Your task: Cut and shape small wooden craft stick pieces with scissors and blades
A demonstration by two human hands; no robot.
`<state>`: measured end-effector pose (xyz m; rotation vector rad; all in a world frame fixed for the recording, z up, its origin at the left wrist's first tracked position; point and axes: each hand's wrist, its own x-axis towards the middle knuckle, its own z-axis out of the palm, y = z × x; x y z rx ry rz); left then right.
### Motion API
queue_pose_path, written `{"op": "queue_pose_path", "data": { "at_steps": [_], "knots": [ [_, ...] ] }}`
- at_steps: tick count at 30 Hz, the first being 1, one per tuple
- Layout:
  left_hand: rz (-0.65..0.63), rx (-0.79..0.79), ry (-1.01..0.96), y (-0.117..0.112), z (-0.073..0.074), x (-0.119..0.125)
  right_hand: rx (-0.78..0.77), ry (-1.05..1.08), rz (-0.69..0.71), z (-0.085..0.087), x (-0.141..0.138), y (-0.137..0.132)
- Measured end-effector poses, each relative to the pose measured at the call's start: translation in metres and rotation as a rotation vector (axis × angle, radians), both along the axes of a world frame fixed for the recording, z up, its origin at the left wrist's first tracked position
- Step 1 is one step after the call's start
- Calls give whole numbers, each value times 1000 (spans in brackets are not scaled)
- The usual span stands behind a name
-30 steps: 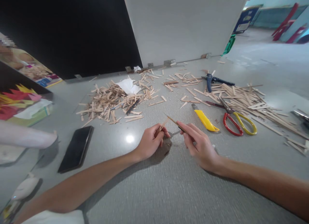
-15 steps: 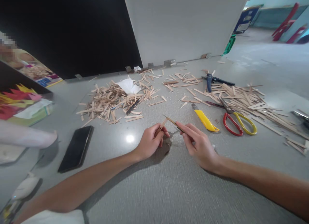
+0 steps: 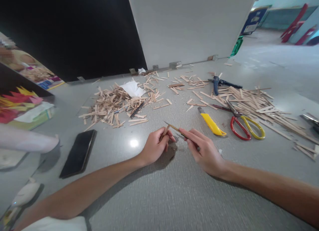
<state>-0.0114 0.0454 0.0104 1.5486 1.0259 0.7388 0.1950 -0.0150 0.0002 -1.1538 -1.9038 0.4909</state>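
Observation:
My left hand [image 3: 156,145] rests on the grey table [image 3: 159,197], fingers curled round a short wooden stick [image 3: 165,130] that pokes up from the fist. My right hand [image 3: 203,151] pinches a thin blade-like tool [image 3: 174,127] whose tip crosses the stick's upper end. The two hands sit close together near the table's middle.
A yellow utility knife [image 3: 211,124] and red-and-yellow scissors [image 3: 243,123] lie right of my hands. Heaps of cut wooden sticks [image 3: 112,104] [image 3: 254,103] spread behind, with blue pliers [image 3: 219,82]. A black phone [image 3: 79,152] lies left. Coloured paper [image 3: 17,103] and a white upright board [image 3: 189,25] stand further off.
My right hand has slid the thin tool leftward, so its tip now lies across the stick held by my left hand. The left hand has stayed put.

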Motion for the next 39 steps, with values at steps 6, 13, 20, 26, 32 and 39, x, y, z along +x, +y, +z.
{"op": "queue_pose_path", "data": {
  "at_steps": [6, 13, 20, 26, 32, 39],
  "knots": [
    [-3, 9, -5, -1, 0, 0, -6, 0, -1, 0, 0, 0],
    [-7, 25, -1, -1, 0, 0, -25, 1, -4, 2, -1, 0],
    [-12, 21, 13, -1, 2, 0, -27, -1, -3, 2, 0, 1],
    [-4, 14, 11, -1, 1, -1, -42, -6, -12, 2, -1, 1],
    [-7, 12, 2, 0, -1, -2, -48, -2, -10, 1, 0, 1],
    [-5, 25, -4, 0, -1, -2, -46, -7, -6, 1, 0, 1]
  ]
}}
